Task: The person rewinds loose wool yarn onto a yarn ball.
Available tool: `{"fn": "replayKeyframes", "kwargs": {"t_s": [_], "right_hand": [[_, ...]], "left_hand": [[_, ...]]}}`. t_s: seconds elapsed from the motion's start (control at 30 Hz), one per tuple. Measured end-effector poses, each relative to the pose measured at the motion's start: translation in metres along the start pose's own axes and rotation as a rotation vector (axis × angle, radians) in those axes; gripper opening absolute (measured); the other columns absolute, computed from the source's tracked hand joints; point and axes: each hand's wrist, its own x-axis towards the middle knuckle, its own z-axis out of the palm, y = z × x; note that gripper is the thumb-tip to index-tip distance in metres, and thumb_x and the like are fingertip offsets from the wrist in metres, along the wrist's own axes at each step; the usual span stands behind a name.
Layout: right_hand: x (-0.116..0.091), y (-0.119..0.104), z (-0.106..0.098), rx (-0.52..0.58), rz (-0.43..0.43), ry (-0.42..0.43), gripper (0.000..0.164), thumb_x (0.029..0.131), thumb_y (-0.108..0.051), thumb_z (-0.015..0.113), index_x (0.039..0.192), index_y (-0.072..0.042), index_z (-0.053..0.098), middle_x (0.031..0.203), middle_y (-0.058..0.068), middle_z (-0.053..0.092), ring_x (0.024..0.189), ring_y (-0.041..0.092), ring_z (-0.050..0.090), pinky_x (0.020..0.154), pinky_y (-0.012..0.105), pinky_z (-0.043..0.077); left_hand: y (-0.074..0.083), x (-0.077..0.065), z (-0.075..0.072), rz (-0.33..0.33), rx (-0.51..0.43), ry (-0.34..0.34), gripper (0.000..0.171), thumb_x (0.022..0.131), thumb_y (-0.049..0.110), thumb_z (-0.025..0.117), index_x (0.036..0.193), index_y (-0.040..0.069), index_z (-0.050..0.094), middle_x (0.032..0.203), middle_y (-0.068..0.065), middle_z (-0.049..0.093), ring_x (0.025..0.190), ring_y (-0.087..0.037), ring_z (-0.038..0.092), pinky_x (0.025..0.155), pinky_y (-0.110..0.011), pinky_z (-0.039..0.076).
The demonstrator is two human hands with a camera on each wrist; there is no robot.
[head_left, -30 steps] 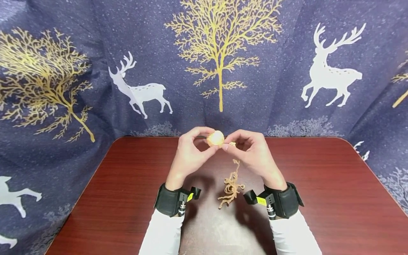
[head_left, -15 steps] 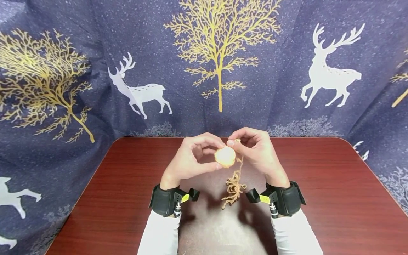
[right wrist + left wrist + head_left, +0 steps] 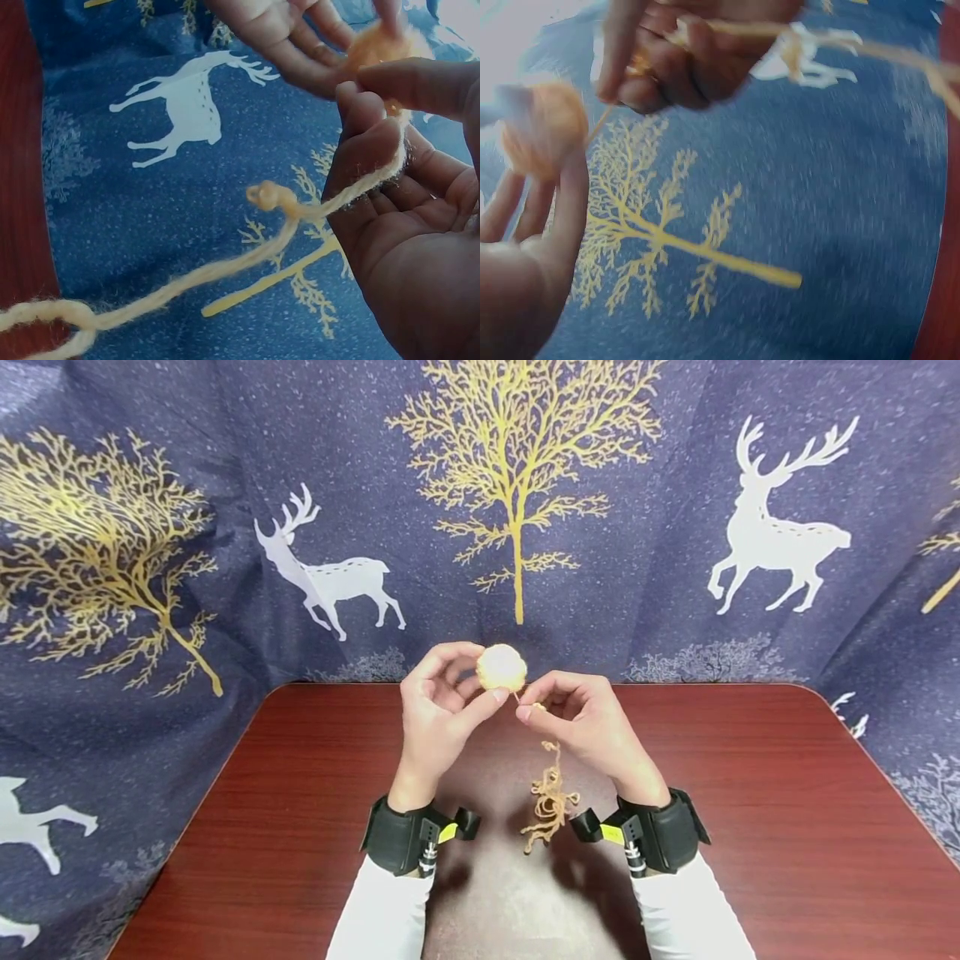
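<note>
A small pale-yellow ball of yarn is held up over the far part of the table. My left hand grips it between thumb and fingertips. Just to its right, my right hand pinches a yarn strand between thumb and index finger. A short taut length of yarn spans from ball to pinch in the left wrist view. Trailing from the right hand, a fuzzy strand with a small knot shows in the right wrist view. Below the hands lies a loose tan yarn tangle.
The reddish-brown wooden table has a greyish worn area in front. Behind it hangs a dark blue cloth printed with white deer and golden trees. Black wrist straps with small cameras sit on both wrists.
The left hand with the ball dipped toward the body, then rose up and left, over the strand. The right hand lifted, then lowered slightly, still pinching yarn. The tangle shifted slightly to the right.
</note>
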Motion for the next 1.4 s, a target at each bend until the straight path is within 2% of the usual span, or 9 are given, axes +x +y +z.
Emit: {"fn": "replayKeyframes", "kwargs": {"t_s": [0.17,0.3,0.4,0.53,0.7,0.83,1.0,1.17,1.4], "right_hand": [[-0.002,-0.005,0.001,-0.056,-0.018,0.019,0.007,0.088,0.004,0.074,0.094,-0.001,0.071,0.082,0.006,0.069,0.06,0.012,0.057,0.05,0.023,0.049],[-0.002,-0.007,-0.002,-0.029,-0.037,0.047,0.008,0.087,0.007,0.073,0.094,0.003,0.071,0.084,0.007,0.071,0.064,0.012,0.06,0.052,0.022,0.05],[-0.003,-0.007,-0.005,0.008,-0.024,0.083,0.008,0.086,0.007,0.073,0.094,0.006,0.07,0.083,0.007,0.071,0.066,0.012,0.061,0.054,0.022,0.051],[-0.004,-0.007,-0.01,0.038,0.002,0.136,0.008,0.086,0.007,0.073,0.093,0.006,0.07,0.079,0.006,0.069,0.062,0.011,0.06,0.052,0.022,0.049],[-0.004,-0.004,-0.012,0.096,0.015,0.14,0.007,0.086,0.008,0.072,0.092,0.003,0.07,0.076,0.006,0.068,0.059,0.011,0.059,0.051,0.022,0.05],[-0.004,0.0,-0.012,0.134,0.011,0.094,0.009,0.087,0.007,0.072,0.093,0.0,0.071,0.079,0.006,0.069,0.061,0.011,0.06,0.053,0.022,0.052],[-0.001,0.004,-0.01,0.121,-0.006,0.041,0.011,0.088,0.009,0.069,0.094,0.0,0.071,0.084,0.006,0.07,0.066,0.013,0.062,0.057,0.024,0.055],[0.001,0.003,-0.005,0.033,0.003,0.006,0.007,0.088,0.007,0.071,0.094,0.004,0.069,0.082,0.007,0.07,0.066,0.018,0.064,0.053,0.027,0.056],[0.001,0.001,-0.004,-0.036,0.018,-0.015,0.007,0.088,0.003,0.073,0.094,0.0,0.07,0.082,0.008,0.069,0.066,0.016,0.063,0.054,0.027,0.055]], "left_hand": [[-0.007,-0.001,-0.006,0.018,0.347,-0.002,0.042,0.073,-0.015,0.08,0.112,-0.01,0.063,0.113,-0.012,0.061,0.101,-0.021,0.064,0.087,-0.037,0.06],[-0.011,-0.003,-0.013,-0.012,0.535,-0.148,0.04,0.072,-0.01,0.082,0.107,0.0,0.067,0.108,-0.009,0.064,0.097,-0.02,0.063,0.082,-0.036,0.061],[-0.012,-0.004,-0.017,-0.054,0.604,-0.29,0.04,0.07,-0.009,0.083,0.104,0.004,0.068,0.102,-0.006,0.065,0.092,-0.019,0.063,0.08,-0.036,0.06],[-0.009,-0.006,-0.017,-0.143,0.519,-0.469,0.038,0.072,-0.007,0.084,0.103,0.006,0.068,0.1,-0.005,0.065,0.09,-0.019,0.065,0.081,-0.037,0.06],[0.0,-0.006,-0.015,-0.211,0.187,-0.573,0.038,0.074,-0.01,0.083,0.106,0.0,0.066,0.107,-0.013,0.063,0.098,-0.024,0.065,0.089,-0.044,0.059],[0.003,-0.004,-0.013,-0.19,-0.091,-0.501,0.038,0.075,-0.009,0.083,0.109,0.0,0.065,0.111,-0.014,0.061,0.101,-0.024,0.063,0.091,-0.043,0.059],[0.002,-0.004,-0.006,-0.137,-0.266,-0.282,0.035,0.078,0.0,0.081,0.109,0.008,0.066,0.113,-0.007,0.064,0.1,-0.018,0.064,0.085,-0.027,0.057],[-0.002,-0.003,0.002,-0.141,-0.262,-0.065,0.034,0.076,-0.009,0.064,0.106,0.008,0.064,0.113,-0.008,0.064,0.101,-0.018,0.065,0.084,-0.024,0.056],[-0.003,0.001,0.003,-0.106,-0.182,0.111,0.039,0.077,-0.016,0.063,0.108,0.007,0.066,0.107,-0.008,0.068,0.096,-0.018,0.066,0.081,-0.024,0.058]]}}
